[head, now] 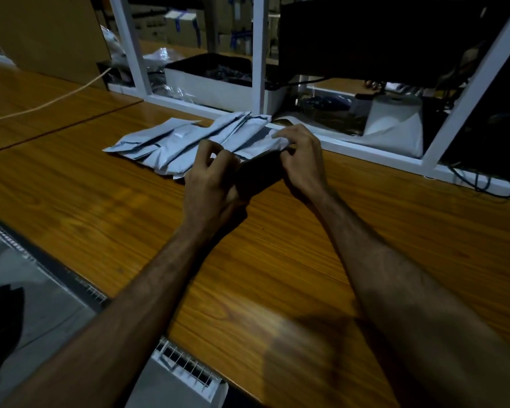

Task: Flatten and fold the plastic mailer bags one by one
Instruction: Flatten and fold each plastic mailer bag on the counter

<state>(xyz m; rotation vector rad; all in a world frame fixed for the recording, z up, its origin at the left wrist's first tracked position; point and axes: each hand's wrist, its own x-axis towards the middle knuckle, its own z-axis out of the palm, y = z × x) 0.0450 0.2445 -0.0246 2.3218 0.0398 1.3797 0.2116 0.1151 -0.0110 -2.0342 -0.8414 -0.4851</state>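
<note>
Two hands [209, 175] [299, 154], one mailer bag [259, 167]

Mailer bags [171, 142]: pale grey-blue. Desk [106, 201]: orange-brown wood grain. Shelf frame [259, 54]: white. Cable [56, 100]: cream. Box [42, 33]: brown cardboard.

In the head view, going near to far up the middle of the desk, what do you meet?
Bare wooden desk → hands, left hand and right hand → pile of grey mailer bags → white shelf frame → white bin.

Dim light; wooden table [100, 201] fills mid-frame, white frame [259, 54] across the top, cardboard boxes [183, 25] behind, upper centre.
</note>
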